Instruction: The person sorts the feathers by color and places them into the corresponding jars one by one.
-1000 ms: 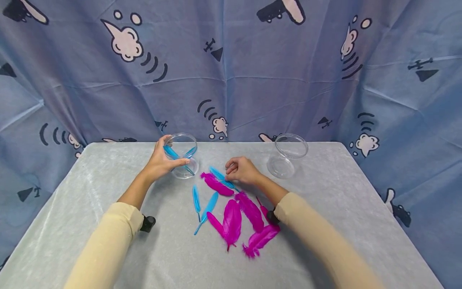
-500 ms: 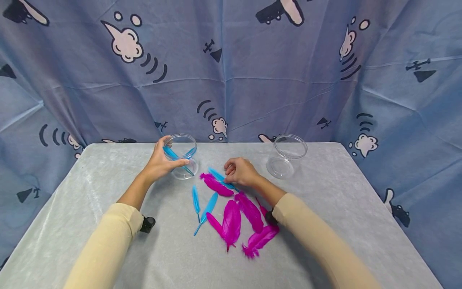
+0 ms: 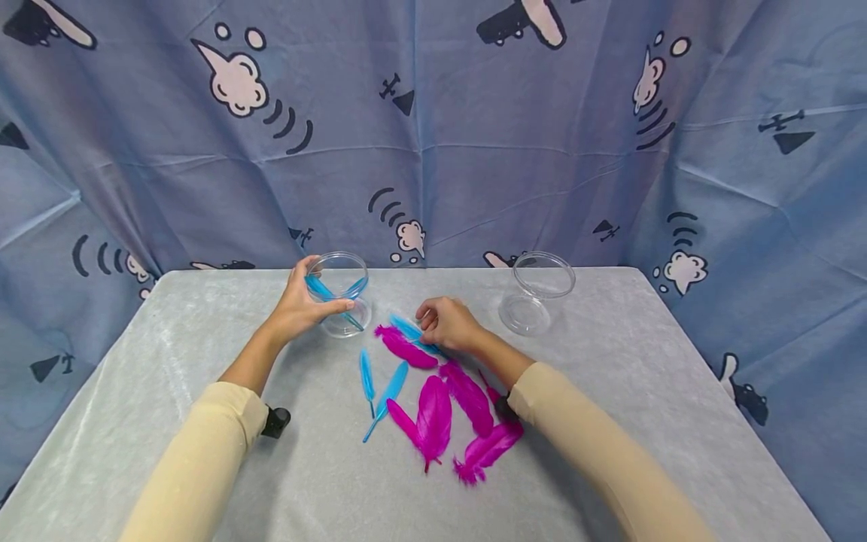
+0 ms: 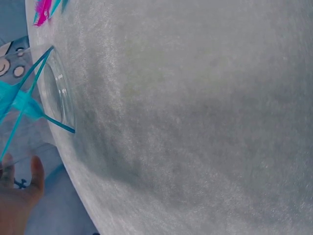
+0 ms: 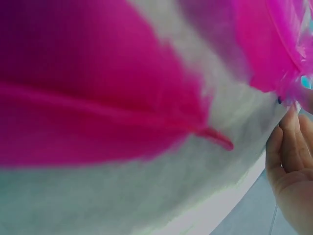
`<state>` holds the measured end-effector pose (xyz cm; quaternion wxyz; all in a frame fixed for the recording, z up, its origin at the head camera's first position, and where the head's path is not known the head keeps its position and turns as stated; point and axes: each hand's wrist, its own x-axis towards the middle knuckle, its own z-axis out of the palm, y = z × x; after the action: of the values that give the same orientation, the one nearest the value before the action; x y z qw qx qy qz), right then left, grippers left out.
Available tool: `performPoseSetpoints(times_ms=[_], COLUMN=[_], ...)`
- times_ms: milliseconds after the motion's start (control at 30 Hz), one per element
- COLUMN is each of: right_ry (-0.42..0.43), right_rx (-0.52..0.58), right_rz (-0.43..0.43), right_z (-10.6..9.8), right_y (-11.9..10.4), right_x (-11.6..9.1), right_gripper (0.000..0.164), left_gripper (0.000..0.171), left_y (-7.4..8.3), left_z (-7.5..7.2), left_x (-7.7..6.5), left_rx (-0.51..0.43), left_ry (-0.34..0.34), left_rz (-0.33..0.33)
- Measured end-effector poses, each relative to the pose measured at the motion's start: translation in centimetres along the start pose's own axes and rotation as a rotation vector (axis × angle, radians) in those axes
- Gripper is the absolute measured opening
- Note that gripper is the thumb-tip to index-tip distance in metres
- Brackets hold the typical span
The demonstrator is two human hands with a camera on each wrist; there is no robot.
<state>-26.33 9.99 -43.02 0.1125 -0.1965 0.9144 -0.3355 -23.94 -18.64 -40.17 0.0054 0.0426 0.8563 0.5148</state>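
L hand (image 3: 302, 305) grips clr jar (image 3: 344, 289); R hand (image 3: 451, 324) at blue feather (image 3: 406, 327), bent, can't tell if pinching.

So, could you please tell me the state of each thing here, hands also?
Left cup: upright, open on top, blue feathers inside.
Right cup: upright, open on top, no contents visible.
Left hand: curled around left cup.
Right hand: fingers bent, at a blue feather; grip unclear.
Two nearer blue feathers: lying loose.
Pink feathers: lying loose, some overlapping.
Curtain: hanging, creased.
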Motion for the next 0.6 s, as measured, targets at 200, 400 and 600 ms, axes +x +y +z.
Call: performPoseSetpoints(times_ms=[200,400,600], right_ry=[-0.016,-0.011,-0.002], right_rx=[-0.011,-0.052,-0.052], right_rz=[-0.035,-0.079,-0.058], right_z=[0.24,0.52,0.72], right_y=[-0.35,-0.64,-0.85], right_x=[0.29,0.45,0.75], right_gripper=[0.03,0.029,0.028], left_gripper=[0.107,0.106,0.104], left_y=[-0.1,-0.13,-0.07], left_z=[-0.15,-0.16,-0.23], left_x=[0.09,0.24,0.43], left_rx=[0.003,0.008,0.009], left_ry=[-0.001,-0.002,-0.004], left_rz=[-0.004,-0.004,0.001])
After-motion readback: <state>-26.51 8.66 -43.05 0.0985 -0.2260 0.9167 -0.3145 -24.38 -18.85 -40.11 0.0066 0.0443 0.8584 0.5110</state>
